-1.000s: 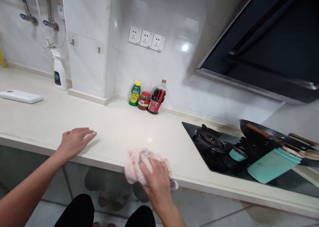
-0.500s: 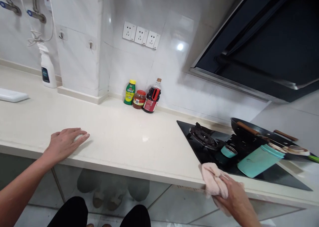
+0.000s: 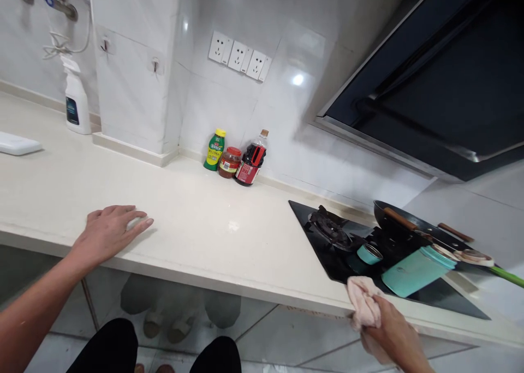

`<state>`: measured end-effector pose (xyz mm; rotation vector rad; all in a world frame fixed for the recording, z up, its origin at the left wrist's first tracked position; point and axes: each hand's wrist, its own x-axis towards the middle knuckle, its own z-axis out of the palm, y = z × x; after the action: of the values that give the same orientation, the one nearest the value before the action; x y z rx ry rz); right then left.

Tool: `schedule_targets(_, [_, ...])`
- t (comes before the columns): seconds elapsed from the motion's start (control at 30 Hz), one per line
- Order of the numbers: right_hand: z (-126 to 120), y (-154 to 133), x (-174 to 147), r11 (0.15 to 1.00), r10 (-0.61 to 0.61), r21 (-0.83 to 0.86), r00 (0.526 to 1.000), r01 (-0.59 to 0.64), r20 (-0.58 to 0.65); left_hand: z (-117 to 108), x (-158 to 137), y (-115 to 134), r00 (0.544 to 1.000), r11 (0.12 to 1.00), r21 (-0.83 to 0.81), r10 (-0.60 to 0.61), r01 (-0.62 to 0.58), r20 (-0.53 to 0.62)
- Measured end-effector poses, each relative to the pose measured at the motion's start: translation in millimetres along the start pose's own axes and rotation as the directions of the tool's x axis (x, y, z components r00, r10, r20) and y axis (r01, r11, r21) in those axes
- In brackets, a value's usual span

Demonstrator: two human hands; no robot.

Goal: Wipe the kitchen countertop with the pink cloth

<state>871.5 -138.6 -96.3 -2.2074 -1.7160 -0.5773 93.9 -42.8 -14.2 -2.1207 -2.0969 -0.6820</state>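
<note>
Over by the hob (image 3: 339,261), right hand (image 3: 395,329) has its fingers bunched round a pink cloth (image 3: 363,302); left hand's (image 3: 107,234) fingers are loosely spread at the bench (image 3: 229,253).

Cloth (image 3: 362,302): matt, rumpled textile. Countertop (image 3: 184,220): smooth, glossy, stone-like. Hob (image 3: 327,257): glassy, polished. Wok handles (image 3: 400,218): wood. Spray bottle (image 3: 79,103): smooth plastic. Wall tiles (image 3: 286,127): glossy. Range hood (image 3: 442,73): dark, reflective.

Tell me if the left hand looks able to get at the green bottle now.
Probably yes: no object shows on the counter between the left hand and the green bottle, and the red-lidded jar stands beside it, not in front.
</note>
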Motion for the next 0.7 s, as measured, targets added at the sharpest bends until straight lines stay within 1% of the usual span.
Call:
schedule_targets(0.03, [-3, -21, -7, 0.999, -0.039, -0.017, 0.999, 0.04, 0.031, 0, -1, 1, 1.0, 1.0, -0.003, 0.004, -0.004, -0.001])
schedule_targets(0.1, [-11, -73, -19, 0.988, -0.141, -0.062, 0.988, 0.145, 0.064, -1, -2, 3, 1.0, 1.0, -0.01, 0.009, -0.009, -0.005])
schedule_targets(0.17, [-22, -132, -29, 0.963, -0.248, -0.097, 0.968, 0.252, 0.045, -2, -2, 5, 1.0, 1.0, -0.017, 0.011, -0.011, -0.011])
schedule_targets(0.23, [-34, -191, -34, 0.936, -0.338, -0.097, 0.941, 0.337, 0.01, -3, -3, 6, 1.0, 1.0, -0.025, 0.013, -0.014, -0.013])
schedule_targets(0.33, [-53, -267, -37, 0.897, -0.44, -0.066, 0.898, 0.437, -0.021, -5, -3, 8, 1.0, 0.999, -0.036, 0.013, -0.013, 0.003])
schedule_targets(0.43, [-71, -329, -36, 0.851, -0.526, 0.003, 0.851, 0.526, -0.004, -7, -4, 9, 1.0, 0.999, -0.047, 0.009, -0.008, 0.021])
schedule_targets(0.57, [-96, -406, -33, 0.76, -0.646, 0.122, 0.762, 0.638, 0.045, -5, -5, 8, 1.0, 0.998, -0.055, 0.012, -0.012, -0.013])
schedule_targets(0.63, [-107, -441, -33, 0.714, -0.695, 0.16, 0.719, 0.682, 0.034, -2, -6, 6, 0.999, 0.998, -0.057, 0.025, -0.027, -0.047])
schedule_targets(0.7, [-116, -471, -37, 0.663, -0.736, 0.195, 0.677, 0.723, -0.004, 0, -6, 5, 0.996, 0.998, -0.047, 0.035, -0.039, -0.076])
